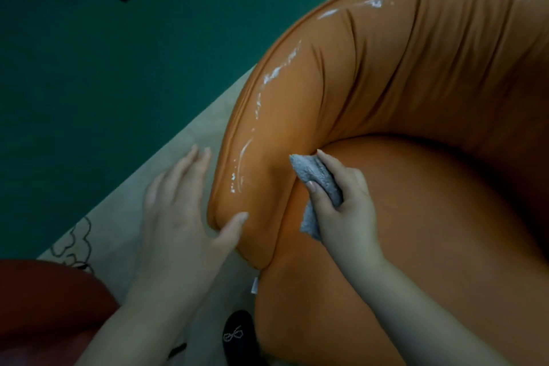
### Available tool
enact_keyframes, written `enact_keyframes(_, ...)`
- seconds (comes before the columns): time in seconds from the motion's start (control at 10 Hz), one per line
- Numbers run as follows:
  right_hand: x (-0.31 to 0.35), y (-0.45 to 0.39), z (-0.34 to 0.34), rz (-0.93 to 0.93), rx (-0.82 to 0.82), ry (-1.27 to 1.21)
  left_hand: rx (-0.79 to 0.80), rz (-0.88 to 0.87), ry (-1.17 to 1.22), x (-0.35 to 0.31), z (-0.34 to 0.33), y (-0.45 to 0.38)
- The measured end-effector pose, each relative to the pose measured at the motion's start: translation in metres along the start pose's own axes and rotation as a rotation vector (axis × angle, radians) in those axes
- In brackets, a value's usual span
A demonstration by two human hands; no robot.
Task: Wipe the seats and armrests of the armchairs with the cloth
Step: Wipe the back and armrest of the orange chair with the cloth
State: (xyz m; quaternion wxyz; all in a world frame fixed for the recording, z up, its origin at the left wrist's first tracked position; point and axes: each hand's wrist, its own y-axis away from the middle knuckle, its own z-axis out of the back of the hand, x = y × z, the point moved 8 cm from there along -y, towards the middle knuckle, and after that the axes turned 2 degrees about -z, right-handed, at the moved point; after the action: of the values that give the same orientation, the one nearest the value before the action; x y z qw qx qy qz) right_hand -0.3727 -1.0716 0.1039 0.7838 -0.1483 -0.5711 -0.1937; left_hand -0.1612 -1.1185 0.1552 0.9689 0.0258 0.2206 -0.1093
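A grey, nubbly cloth, folded into a wad at the centre of the frame, is gripped by the right hand and pushed into the crease between seat and armrest of a rounded, glossy orange armchair. The left hand, fingers straight, braces the armrest's outer end, thumb on its front. Pale rug and green floor lie at left.

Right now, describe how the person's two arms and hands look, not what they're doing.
Both forearms are bare as far as the frame shows: no sleeves, gloves, watch or bracelets visible. The left hand and right hand show no rings. Fingernails are short, rounded and look unpainted, though the picture is soft.
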Motion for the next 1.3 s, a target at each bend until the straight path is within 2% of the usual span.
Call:
enact_keyframes(0.1, 0.015, 0.004, -0.017, -0.003, -0.053, -0.066, 0.054, -0.001, 0.026, 0.022, -0.005, -0.003)
enact_keyframes(0.2, 0.031, 0.001, -0.038, 0.090, -0.098, -0.091, 0.244, -0.010, 0.147, 0.024, -0.023, -0.013)
enact_keyframes(0.3, 0.049, 0.005, -0.077, 0.289, 0.023, 0.044, 0.360, -0.045, 0.307, 0.027, -0.034, -0.022)
enact_keyframes(0.4, 0.033, 0.008, -0.090, 0.349, 0.070, 0.272, 0.391, -0.084, 0.307, 0.037, -0.037, -0.028)
enact_keyframes(0.5, -0.002, 0.007, -0.059, 0.067, -0.206, 0.149, 0.435, -0.122, 0.274, 0.044, -0.038, -0.031)
enact_keyframes(0.6, 0.013, 0.014, -0.073, 0.138, -0.239, 0.051, 0.471, -0.129, 0.363, 0.045, -0.039, -0.033)
enact_keyframes(0.7, 0.029, 0.019, -0.104, 0.338, -0.085, 0.205, 0.484, -0.142, 0.403, 0.047, -0.042, -0.036)
enact_keyframes(0.8, -0.008, -0.002, -0.066, 0.001, -0.270, 0.146, 0.496, -0.136, 0.411, 0.049, -0.044, -0.039)
enact_keyframes(0.9, -0.005, -0.009, -0.057, -0.035, -0.347, 0.030, 0.497, -0.125, 0.431, 0.044, -0.043, -0.045)
enact_keyframes(1.0, 0.038, -0.014, -0.098, 0.296, -0.154, 0.147, 0.485, -0.139, 0.468, 0.040, -0.044, -0.053)
enact_keyframes(1.2, 0.004, -0.040, -0.067, -0.027, -0.340, 0.041, 0.490, -0.103, 0.400, 0.038, -0.043, -0.064)
enact_keyframes(1.3, 0.035, -0.035, -0.089, 0.205, -0.198, 0.129, 0.475, -0.125, 0.358, 0.030, -0.042, -0.070)
